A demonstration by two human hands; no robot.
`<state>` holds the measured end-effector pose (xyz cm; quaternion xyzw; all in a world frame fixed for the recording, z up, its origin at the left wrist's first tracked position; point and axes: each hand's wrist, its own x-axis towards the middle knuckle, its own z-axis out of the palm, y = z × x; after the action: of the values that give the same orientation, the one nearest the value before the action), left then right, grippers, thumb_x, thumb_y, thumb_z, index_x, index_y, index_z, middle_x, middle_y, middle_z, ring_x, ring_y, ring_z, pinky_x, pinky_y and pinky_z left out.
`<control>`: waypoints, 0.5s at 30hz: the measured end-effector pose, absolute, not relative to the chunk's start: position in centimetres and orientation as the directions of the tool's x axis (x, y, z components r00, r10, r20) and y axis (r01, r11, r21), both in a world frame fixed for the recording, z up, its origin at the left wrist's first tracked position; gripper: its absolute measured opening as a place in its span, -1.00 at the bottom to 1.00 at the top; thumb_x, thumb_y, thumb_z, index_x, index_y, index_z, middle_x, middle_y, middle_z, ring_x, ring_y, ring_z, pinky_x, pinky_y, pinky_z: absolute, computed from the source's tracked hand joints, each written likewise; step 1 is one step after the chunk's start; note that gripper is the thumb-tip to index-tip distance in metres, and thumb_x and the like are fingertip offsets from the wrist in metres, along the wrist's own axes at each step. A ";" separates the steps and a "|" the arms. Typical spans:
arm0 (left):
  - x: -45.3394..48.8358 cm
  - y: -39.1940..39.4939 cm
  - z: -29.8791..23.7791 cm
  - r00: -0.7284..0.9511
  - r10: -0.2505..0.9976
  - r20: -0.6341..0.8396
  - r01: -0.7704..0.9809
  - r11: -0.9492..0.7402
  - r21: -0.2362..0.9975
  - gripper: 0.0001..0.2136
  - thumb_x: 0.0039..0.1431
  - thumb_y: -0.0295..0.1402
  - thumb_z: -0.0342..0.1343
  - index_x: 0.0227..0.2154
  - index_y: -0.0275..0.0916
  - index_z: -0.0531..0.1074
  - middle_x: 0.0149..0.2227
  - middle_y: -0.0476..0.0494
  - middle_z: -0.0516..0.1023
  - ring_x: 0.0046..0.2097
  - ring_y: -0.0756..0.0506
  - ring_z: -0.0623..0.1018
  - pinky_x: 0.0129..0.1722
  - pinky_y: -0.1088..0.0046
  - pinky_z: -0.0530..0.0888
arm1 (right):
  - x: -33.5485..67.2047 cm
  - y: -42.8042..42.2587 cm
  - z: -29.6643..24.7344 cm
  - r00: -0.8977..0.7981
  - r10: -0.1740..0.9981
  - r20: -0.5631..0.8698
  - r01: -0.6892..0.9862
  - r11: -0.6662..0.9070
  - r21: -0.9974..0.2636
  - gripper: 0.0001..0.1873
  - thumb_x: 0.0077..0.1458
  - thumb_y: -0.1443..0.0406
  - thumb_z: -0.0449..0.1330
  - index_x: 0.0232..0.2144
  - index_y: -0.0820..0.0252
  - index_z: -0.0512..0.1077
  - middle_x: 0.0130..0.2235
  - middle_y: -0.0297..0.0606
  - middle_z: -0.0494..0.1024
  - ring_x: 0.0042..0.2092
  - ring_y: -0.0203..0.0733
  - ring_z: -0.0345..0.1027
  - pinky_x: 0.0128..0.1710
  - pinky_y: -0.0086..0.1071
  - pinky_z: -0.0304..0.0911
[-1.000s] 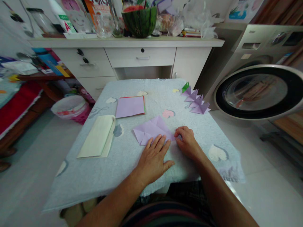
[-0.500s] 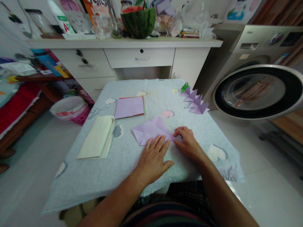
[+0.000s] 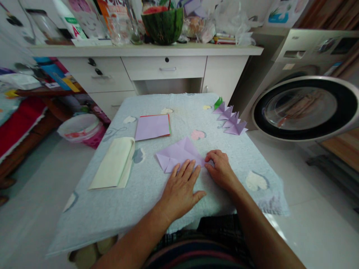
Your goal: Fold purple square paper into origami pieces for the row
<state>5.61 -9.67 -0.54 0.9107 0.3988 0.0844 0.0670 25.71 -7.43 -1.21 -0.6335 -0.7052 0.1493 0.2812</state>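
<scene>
Cabinet: white unit (image 3: 227, 71) along the back, drawers closed, top crowded.
Bench: in front of the person (image 3: 106, 216), under a light blue cloth (image 3: 246, 157) with heart shapes.
Washer: back right (image 3: 297, 45), round door (image 3: 260, 112) swung open.
Bin: pink (image 3: 97, 136), on the floor left of bench.
Melon: cut (image 3: 162, 28), on top of cabinet, red flesh showing.
Left hand: palm down (image 3: 181, 190), fingers spread on near edge of sheet. Grip open, nothing held.
Right hand: curled (image 3: 220, 168), thumb and forefinger at right corner of sheet. Can't tell if that grip is actually pinched on it.
Pale paper: folded, greenish (image 3: 112, 164), flat on left part of bench.
Sheet: purple, creased, partly folded (image 3: 181, 149), flat mid-bench, under left fingertips.
Stack: square papers (image 3: 153, 127), purple on top, red and green edges out; beyond sheet, to its left.
Purple folds: pointed pieces in a row (image 3: 235, 127), right edge of bench.
Green fold: far end of that row (image 3: 218, 102).
</scene>
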 end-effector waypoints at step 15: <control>5.7 -9.6 -0.5 0.663 0.742 0.101 0.718 -0.669 0.194 -0.32 0.24 0.09 -0.09 0.30 -0.20 0.05 0.38 -0.22 0.02 0.38 -0.26 -0.01 0.32 0.00 0.01 | 26.0 -8.0 -0.5 -0.086 0.970 0.225 0.784 0.205 -0.585 -0.80 -0.05 0.47 0.13 -0.33 0.15 0.39 -0.10 -0.16 0.40 0.01 -0.04 0.23 0.08 -0.10 0.06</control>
<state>5.66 -9.64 -0.50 0.9094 0.4012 0.0856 0.0686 26.02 -8.03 -0.51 -0.6099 -0.7194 0.1594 0.2918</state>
